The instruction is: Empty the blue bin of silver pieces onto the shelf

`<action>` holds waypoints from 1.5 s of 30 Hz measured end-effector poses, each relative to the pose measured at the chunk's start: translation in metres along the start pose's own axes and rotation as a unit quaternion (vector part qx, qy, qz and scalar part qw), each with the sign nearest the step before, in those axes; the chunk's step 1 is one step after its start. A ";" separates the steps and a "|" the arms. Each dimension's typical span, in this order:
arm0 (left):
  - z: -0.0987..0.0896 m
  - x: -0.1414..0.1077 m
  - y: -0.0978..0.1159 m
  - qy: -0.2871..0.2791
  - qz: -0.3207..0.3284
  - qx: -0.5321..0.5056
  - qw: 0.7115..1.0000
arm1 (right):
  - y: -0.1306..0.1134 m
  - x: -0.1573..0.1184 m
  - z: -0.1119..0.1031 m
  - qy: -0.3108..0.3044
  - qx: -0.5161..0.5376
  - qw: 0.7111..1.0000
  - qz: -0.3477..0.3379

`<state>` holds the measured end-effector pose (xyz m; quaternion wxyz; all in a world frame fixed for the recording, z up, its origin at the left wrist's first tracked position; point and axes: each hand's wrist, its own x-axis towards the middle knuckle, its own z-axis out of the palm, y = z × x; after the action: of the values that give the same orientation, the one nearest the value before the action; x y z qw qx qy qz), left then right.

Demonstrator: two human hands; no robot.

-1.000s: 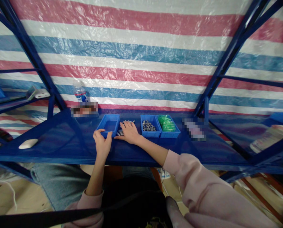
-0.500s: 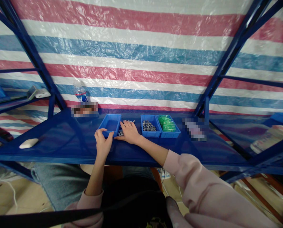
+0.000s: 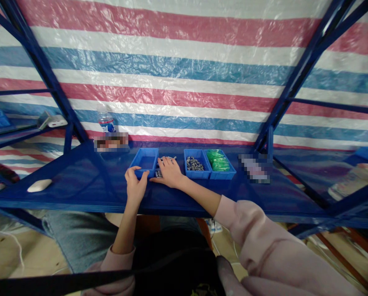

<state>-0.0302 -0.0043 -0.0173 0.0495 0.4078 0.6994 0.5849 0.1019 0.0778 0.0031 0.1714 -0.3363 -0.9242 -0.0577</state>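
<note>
My left hand (image 3: 135, 184) grips the near rim of a blue plastic bin (image 3: 144, 159), thumb and fingers curled at its front. Nothing shows inside that bin. Just to its right, my right hand (image 3: 170, 173) lies palm down with the fingers spread over small silvery metal parts (image 3: 159, 173) on the blue table. The palm hides most of these parts, and their exact kind is too small to make out. Farther right stands a second blue bin (image 3: 197, 174) holding several small metal pieces (image 3: 194, 163).
A third blue bin (image 3: 222, 176) with green plastic packets (image 3: 217, 160) adjoins the second. A white computer mouse (image 3: 39, 185) lies at the left of the table (image 3: 88, 181). At the back stand a bottle (image 3: 106, 123) and a blurred item. Blue metal posts (image 3: 282, 98) flank the table.
The view has shifted very slightly. Both hands keep nearly the same places, the left at the bin and the right over the metal parts.
</note>
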 end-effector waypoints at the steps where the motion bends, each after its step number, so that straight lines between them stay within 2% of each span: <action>1: 0.000 0.000 0.000 0.002 0.001 0.000 1.000 | -0.002 -0.003 -0.004 -0.005 -0.003 1.000 0.002; 7: -0.003 -0.006 0.009 0.022 0.014 0.012 1.000 | -0.003 -0.032 -0.050 -0.017 0.007 0.999 0.027; 10: -0.003 -0.013 0.019 0.047 0.090 0.061 0.993 | 0.009 -0.056 -0.069 0.017 0.031 0.995 0.090; 12: 0.000 -0.020 0.026 0.042 0.159 0.098 0.982 | 0.018 -0.074 -0.068 0.083 0.049 0.982 0.165; 15: 0.012 -0.033 0.036 -0.029 0.233 0.105 0.966 | 0.031 -0.097 -0.050 0.178 0.049 0.950 0.251; 19: 0.033 -0.054 0.050 -0.151 0.318 0.095 0.931 | 0.037 -0.114 -0.027 0.192 0.036 0.956 0.220; 23: 0.048 -0.067 0.062 -0.246 0.374 0.115 0.887 | 0.033 -0.115 -0.027 0.217 0.041 0.944 0.246; 27: 0.056 -0.070 0.068 -0.299 0.385 0.139 0.862 | 0.031 -0.115 -0.032 0.263 0.048 0.915 0.302; 31: 0.059 -0.071 0.068 -0.309 0.381 0.157 0.857 | 0.031 -0.117 -0.030 0.297 0.045 0.891 0.340; 38: 0.062 -0.074 0.063 -0.280 0.341 0.188 0.877 | 0.034 -0.118 -0.026 0.293 0.029 0.893 0.342; 45: 0.064 -0.074 0.061 -0.253 0.331 0.206 0.885 | 0.035 -0.119 -0.025 0.297 0.038 0.895 0.331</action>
<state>0.0850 -0.0018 -0.0150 -0.0570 0.7509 0.5919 0.2871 0.2163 0.0276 -0.0166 0.4597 -0.5835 -0.6669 -0.0591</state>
